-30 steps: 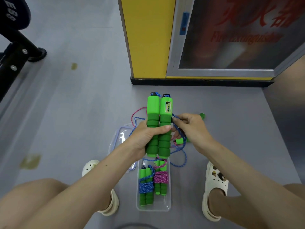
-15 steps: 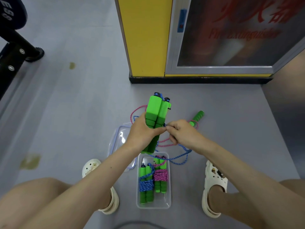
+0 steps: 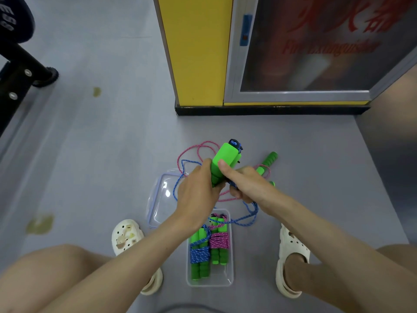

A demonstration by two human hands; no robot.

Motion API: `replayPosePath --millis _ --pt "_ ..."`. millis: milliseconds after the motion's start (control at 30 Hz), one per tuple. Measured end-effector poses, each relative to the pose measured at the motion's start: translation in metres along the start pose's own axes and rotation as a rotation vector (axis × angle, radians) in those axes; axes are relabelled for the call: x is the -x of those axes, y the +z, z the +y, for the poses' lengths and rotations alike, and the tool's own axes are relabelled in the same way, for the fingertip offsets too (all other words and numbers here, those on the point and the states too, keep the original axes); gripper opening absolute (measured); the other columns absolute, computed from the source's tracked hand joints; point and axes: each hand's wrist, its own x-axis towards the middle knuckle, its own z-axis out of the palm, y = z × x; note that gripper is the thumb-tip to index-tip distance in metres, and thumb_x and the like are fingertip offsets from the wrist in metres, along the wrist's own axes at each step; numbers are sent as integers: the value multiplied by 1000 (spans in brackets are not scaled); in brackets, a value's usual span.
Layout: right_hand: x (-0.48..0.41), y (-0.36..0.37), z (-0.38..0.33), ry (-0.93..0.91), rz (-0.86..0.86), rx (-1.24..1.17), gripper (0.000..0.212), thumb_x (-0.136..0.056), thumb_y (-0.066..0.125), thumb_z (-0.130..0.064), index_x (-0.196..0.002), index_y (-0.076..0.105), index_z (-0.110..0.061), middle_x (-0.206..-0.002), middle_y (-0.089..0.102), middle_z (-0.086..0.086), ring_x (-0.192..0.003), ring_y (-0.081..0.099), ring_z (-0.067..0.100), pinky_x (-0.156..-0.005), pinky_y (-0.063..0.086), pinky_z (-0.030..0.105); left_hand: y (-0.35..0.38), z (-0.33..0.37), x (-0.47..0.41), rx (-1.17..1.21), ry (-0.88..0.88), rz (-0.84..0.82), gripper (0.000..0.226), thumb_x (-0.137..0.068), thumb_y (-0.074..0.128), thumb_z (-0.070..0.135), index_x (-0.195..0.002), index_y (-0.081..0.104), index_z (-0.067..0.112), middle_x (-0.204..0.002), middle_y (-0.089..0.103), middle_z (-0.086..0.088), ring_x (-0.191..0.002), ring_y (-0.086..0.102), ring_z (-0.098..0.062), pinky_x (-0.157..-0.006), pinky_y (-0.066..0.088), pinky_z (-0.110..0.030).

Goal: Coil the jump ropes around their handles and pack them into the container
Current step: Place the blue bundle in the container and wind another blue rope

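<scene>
1. Sitting on the floor at 6 o'clock, clear container (image 3: 209,283) held 2 coiled ropes: blue-wound set (image 3: 199,254), pink-wound set (image 3: 219,241).
2. Lid (image 3: 158,204) lay at its 10 o'clock.
3. L hand (image 3: 198,190) gripped paired green handles (image 3: 225,155) at container's 12 o'clock.
4. R hand (image 3: 247,184) curled on blue rope (image 3: 255,213), thumb vs. handles.
5. Loose handle (image 3: 268,161) lay at hands' 1 o'clock.

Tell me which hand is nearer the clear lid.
Left. The left hand, gripping the green handles, is beside the lid; the right hand lies beyond them, farther right.
</scene>
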Motion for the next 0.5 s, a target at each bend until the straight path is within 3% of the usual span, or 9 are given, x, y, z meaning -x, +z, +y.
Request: replayPosePath --millis 100,167,300,500 --pt "-1 1 -3 31 48 -51 65 -81 41 -72 -71 50 -9 -47 42 0 -32 29 4 -37 26 16 6 0 2 -30 65 10 23 -89 59 23 -108 46 18 -89 63 -3 -79 61 -27 -64 48 -41" --pt "-2 1 -4 47 89 -97 60 -83 46 -69 -65 49 -11 -48 40 1 -34 28 7 -38 25 17 8 1 2 -70 91 2 32 -89 58 18 -119 46 18 -96 61 -4 -84 61 -27 -65 47 -38" --pt "-3 2 -4 44 123 -123 52 -86 51 -61 -61 44 -16 -47 37 1 -36 27 9 -36 25 17 10 2 5 -61 113 -27 48 -88 63 24 -130 41 19 -106 56 -4 -95 55 -24 -67 44 -34" --pt "-2 5 -2 -16 143 -164 42 -92 51 -45 -64 45 -14 -44 34 2 -32 27 7 -34 25 15 10 1 4 73 47 -122 60 -79 67 27 -132 39 23 -103 46 2 -98 49 -19 -71 42 -30"
